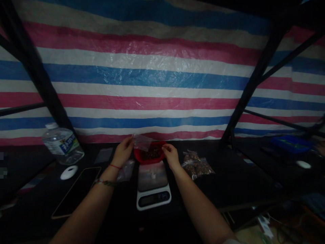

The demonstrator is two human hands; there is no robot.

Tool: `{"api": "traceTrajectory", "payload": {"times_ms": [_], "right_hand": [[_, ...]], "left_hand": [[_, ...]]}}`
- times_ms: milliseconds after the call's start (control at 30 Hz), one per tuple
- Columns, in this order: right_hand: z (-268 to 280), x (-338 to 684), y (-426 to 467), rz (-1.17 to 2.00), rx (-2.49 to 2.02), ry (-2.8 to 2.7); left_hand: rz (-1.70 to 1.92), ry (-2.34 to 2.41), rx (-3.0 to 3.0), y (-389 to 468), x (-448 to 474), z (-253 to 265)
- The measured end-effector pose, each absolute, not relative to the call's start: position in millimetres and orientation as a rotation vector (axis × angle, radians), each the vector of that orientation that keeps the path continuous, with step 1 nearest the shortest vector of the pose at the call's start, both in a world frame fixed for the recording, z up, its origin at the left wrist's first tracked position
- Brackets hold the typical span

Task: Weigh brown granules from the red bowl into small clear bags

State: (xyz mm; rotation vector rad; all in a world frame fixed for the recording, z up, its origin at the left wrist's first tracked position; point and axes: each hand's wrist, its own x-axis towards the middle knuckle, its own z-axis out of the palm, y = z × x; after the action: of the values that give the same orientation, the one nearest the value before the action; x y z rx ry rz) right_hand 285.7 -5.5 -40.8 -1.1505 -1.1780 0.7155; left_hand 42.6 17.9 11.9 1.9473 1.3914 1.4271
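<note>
My left hand (125,149) pinches the edge of a small clear plastic bag (142,142), which hangs over the left part of a red tray (138,158). Small brown pieces (152,151) lie in the tray; their kind is too dark to make out. At the tray's right rim, my right hand (171,154) has its fingers closed on the edge. A white kitchen scale (153,198) stands just in front of the tray. More clear bags (126,171) lie beneath my left wrist. Right of my right hand sit several filled clear bags (199,166) of brown pieces.
On the left are a large clear bottle (62,144), a white computer mouse (69,172), a dark tablet (77,191) and a flat clear packet (103,155). A blue tray (290,144) and another white mouse (303,164) lie far right. Black frame posts flank the striped sheet (152,81).
</note>
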Motion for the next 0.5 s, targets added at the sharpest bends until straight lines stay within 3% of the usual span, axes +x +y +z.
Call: {"api": "traceTrajectory", "payload": {"times_ms": [133,267,367,500], "right_hand": [[-19.6,324.0,-10.1,0.393,-1.342,-1.42],[-6.6,384.5,-20.2,0.106,-1.992,-1.627],[-13.0,418.9,-27.4,0.183,-2.4,-1.562],[-25.0,436.6,-31.4,0.328,-2.473,-1.638]], "left_hand": [[1.003,1.463,2.08,21.1,-15.7,24.2],[0.468,1.451,2.307,21.0,-38.7,6.8],[0.343,1.377,2.471,21.1,-31.1,-18.6],[0.435,1.458,2.555,25.8,-20.8,-40.1]]}}
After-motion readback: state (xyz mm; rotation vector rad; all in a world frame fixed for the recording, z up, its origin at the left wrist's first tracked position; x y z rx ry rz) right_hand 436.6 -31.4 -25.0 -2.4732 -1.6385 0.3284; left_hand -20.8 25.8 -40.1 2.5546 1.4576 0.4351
